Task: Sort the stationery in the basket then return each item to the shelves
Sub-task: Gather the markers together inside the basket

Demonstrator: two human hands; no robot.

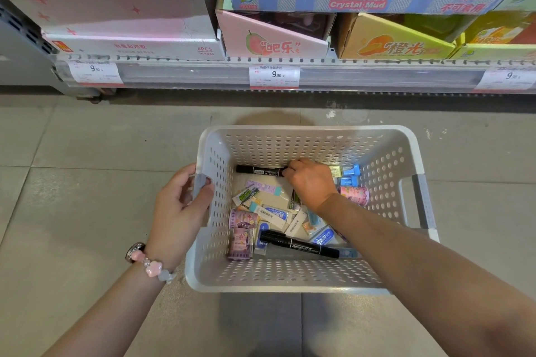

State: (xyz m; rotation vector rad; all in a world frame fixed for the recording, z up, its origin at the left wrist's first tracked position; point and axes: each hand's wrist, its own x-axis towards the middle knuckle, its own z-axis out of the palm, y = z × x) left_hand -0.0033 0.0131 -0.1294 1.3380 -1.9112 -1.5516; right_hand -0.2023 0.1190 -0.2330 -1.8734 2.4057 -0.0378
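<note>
A pale grey perforated basket [307,284] sits on the tiled floor below the shelf. My left hand [179,209] grips its left handle. Inside, my right hand [310,182] is closed on the right end of a black marker [258,170] lying along the far wall. A second black marker [298,246], printed "Permanent Marker", lies near the front. Between them lie several erasers in paper sleeves [272,214], purple tape rolls [242,229], a pink roll [355,195] and blue items [349,175].
The shelf edge [203,74] with 9.90 price tags [274,77] runs across the view above the basket. On it stand slime display boxes: pink-white [130,43], pink guava [272,43], orange [391,43], blue "Crystal Mud" [362,0]. Grey floor tiles [87,139] surround the basket.
</note>
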